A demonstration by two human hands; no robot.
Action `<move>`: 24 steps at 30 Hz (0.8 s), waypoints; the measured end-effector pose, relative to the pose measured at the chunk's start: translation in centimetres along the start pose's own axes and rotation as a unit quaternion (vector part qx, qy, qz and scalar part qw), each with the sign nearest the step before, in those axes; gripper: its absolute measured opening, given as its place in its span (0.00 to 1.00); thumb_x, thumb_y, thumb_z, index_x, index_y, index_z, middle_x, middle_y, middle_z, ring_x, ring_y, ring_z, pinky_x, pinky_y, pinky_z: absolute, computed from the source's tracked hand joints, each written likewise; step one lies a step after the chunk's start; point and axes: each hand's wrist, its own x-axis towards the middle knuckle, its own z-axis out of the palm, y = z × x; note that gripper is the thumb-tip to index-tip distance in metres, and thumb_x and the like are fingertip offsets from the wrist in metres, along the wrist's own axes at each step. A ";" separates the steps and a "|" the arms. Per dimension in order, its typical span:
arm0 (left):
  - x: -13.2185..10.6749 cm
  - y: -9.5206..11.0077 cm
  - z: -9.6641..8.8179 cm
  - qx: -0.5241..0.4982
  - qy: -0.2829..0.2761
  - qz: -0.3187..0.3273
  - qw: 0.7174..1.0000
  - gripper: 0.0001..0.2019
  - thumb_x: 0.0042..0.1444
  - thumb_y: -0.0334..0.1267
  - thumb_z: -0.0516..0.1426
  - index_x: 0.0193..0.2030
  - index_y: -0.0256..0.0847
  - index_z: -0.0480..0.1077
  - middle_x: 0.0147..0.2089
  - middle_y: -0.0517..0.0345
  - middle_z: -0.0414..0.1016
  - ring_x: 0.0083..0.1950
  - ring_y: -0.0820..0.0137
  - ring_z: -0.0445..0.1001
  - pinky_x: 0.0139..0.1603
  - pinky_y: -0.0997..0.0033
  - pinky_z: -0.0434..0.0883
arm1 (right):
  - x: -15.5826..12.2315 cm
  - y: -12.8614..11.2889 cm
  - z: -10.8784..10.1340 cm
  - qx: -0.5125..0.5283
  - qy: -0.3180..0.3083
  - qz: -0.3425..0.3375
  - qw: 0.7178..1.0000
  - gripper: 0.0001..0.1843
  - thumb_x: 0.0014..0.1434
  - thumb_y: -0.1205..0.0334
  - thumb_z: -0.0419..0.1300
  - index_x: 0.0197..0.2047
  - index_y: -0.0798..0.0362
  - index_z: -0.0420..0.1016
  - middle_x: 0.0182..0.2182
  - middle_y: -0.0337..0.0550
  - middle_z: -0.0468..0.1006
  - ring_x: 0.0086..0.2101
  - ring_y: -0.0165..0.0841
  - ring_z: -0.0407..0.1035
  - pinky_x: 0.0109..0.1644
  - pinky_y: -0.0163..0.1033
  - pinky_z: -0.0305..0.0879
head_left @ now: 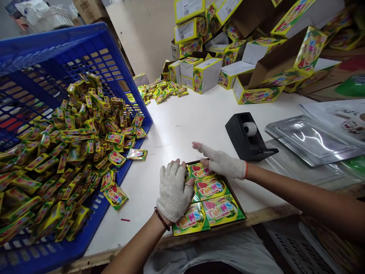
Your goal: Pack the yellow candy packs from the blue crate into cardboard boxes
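Observation:
Several yellow-green candy packs marked "TWINS" lie face up, side by side, in a shallow dark-edged box at the table's front edge. My left hand, in a white fingerless glove with a beaded bracelet at the wrist, rests over the left side of these packs, fingers spread and pointing away from me. Above the box's far right corner is my right hand, gloved too, its fingers stretched out to the left. Whether its thumb touches a pack I cannot tell.
A tipped blue crate spills many small packs at the left. A black tape dispenser stands to the right, beside clear plastic trays. Display cartons pile up at the back, near loose packs.

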 end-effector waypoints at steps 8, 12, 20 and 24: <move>1.7 2.6 -0.9 0.036 -0.172 0.124 0.977 0.22 0.65 0.51 0.53 0.54 0.34 0.72 0.58 0.41 0.74 0.62 0.49 0.67 0.68 0.38 0.54 | -0.3 -0.6 -1.9 0.146 -0.123 0.188 0.963 0.23 0.49 0.67 0.54 0.49 0.55 0.77 0.42 0.45 0.83 0.43 0.41 0.75 0.48 0.43 0.71; 2.5 3.0 -0.7 0.044 -0.187 0.131 0.973 0.22 0.62 0.53 0.55 0.48 0.33 0.74 0.49 0.41 0.77 0.55 0.50 0.71 0.64 0.40 0.60 | 0.0 -1.5 -1.4 0.166 -0.110 0.238 0.951 0.21 0.44 0.67 0.57 0.43 0.55 0.78 0.38 0.44 0.82 0.40 0.39 0.74 0.44 0.41 0.69; -1.3 -3.5 -0.5 -0.179 0.065 0.002 0.982 0.15 0.65 0.42 0.53 0.55 0.41 0.71 0.60 0.44 0.71 0.64 0.60 0.68 0.64 0.56 0.67 | -0.6 -2.4 -0.2 0.233 -0.021 0.297 0.926 0.17 0.45 0.58 0.56 0.38 0.53 0.78 0.34 0.44 0.82 0.36 0.39 0.74 0.40 0.40 0.69; -6.3 -10.3 -1.2 -0.022 0.175 -0.250 0.952 0.24 0.58 0.43 0.59 0.59 0.36 0.68 0.68 0.35 0.61 0.70 0.50 0.60 0.69 0.48 0.61 | -0.4 -2.0 0.3 0.182 -0.017 0.284 0.941 0.16 0.43 0.59 0.57 0.35 0.50 0.80 0.32 0.45 0.83 0.34 0.44 0.75 0.36 0.43 0.69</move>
